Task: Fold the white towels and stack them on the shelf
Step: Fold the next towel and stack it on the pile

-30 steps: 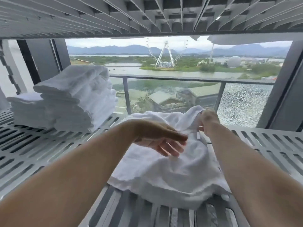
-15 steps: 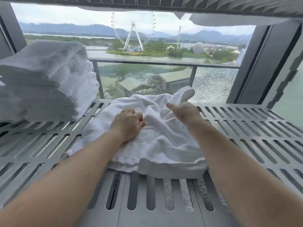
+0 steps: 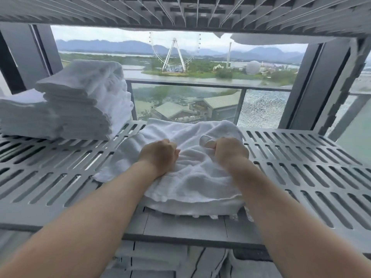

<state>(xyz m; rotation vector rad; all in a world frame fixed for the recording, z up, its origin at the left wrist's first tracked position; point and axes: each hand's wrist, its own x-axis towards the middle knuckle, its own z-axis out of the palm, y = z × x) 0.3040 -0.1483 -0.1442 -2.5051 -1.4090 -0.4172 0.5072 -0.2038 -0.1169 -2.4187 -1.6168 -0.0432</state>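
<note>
Your right grip (image 3: 228,151) is lower now, towel (image 3: 192,183) corner dropped. It and your left grip (image 3: 160,155) sit close together, both fisted on the towel on the shelf (image 3: 301,167).

Backdrop: wide window (image 3: 180,93) behind grey slotted shelving, in overcast daylight.
Grey shelf (image 3: 301,157) with rows of long slots; ribbed underside of an upper shelf (image 3: 180,11) overhead. Dark window frame (image 3: 313,87) with upright posts at left and right. Balcony railing (image 3: 200,85) with glass panels behind the pane. Outside: Ferris wheel (image 3: 174,55), white dome (image 3: 253,67), river (image 3: 190,76), low rooftops (image 3: 218,103), and hazy mountains (image 3: 110,46) under pale cloud. Light soft and even, no hard shadows.
</note>
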